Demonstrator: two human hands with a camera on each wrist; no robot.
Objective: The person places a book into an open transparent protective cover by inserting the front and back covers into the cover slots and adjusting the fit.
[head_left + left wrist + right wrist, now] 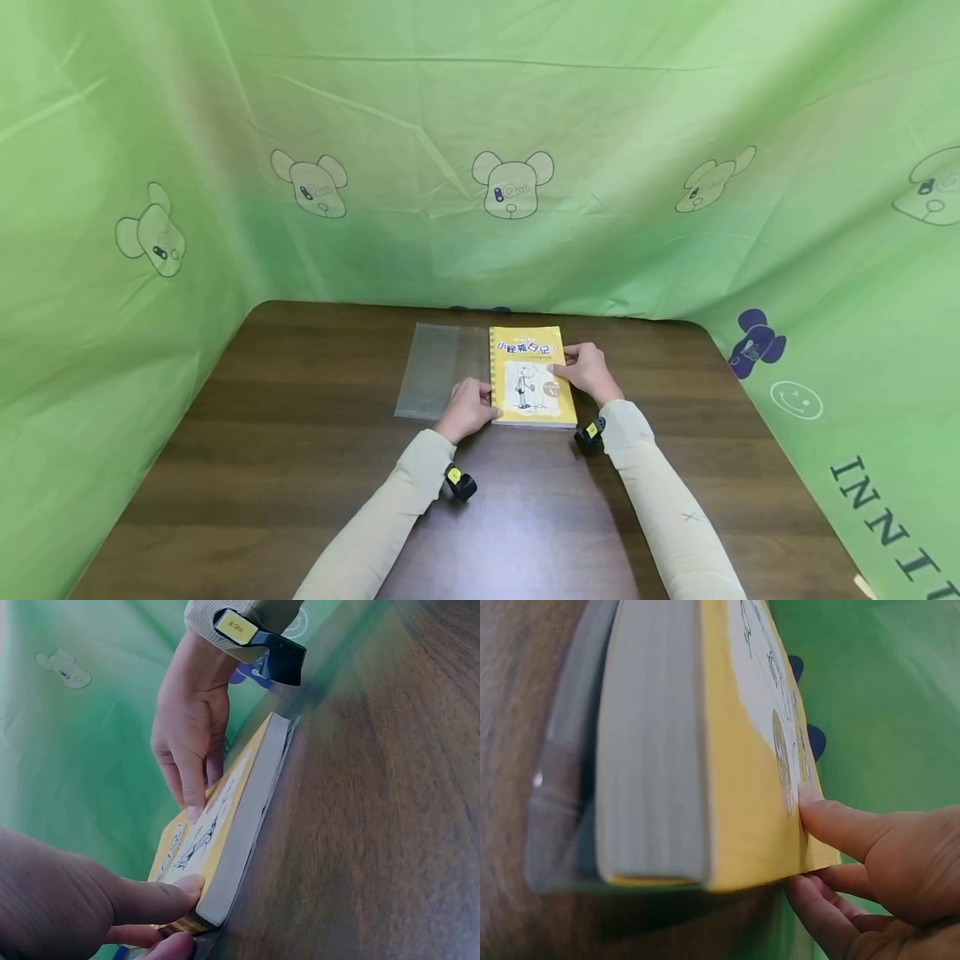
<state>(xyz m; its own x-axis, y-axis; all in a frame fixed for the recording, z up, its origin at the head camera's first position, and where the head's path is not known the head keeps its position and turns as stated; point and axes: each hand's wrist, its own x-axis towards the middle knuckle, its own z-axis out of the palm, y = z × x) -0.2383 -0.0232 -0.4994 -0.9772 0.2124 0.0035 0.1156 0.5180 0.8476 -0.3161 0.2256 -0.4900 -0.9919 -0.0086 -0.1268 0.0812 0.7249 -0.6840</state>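
Near the middle of the dark wooden tabletop (300,467) lies a yellow book (531,377), closed, cover up, with a cartoon figure and red characters on its front. It rests flat, its spine edge to the person's left. Under the book and spreading out to its left is a clear plastic sheet (435,370), flat on the wood; in the right wrist view a strip of this film shows beneath the book's page block.

The left hand (469,408) is at the book's near left corner. Its thumb lies on the cover by the corner and its fingers (161,949) curl below the edge, so the hand pinches the book there, as the left wrist view shows. The right hand (589,372) is at the book's right edge. Its thumb presses on the cover near a round gold sticker, and its fingers (821,919) tuck under the same edge, gripping the book from that side. The right wrist view shows the grey page block and the yellow cover seen end on, with the thumb on top.

Both forearms wear pale beige sleeves (390,517), and a small black device with a yellow label (459,482) sits at each wrist. Green cloth (525,108) printed with cartoon bear heads hangs around the tabletop on three sides; a dark blue bear and a smiley face show on the right-hand part.
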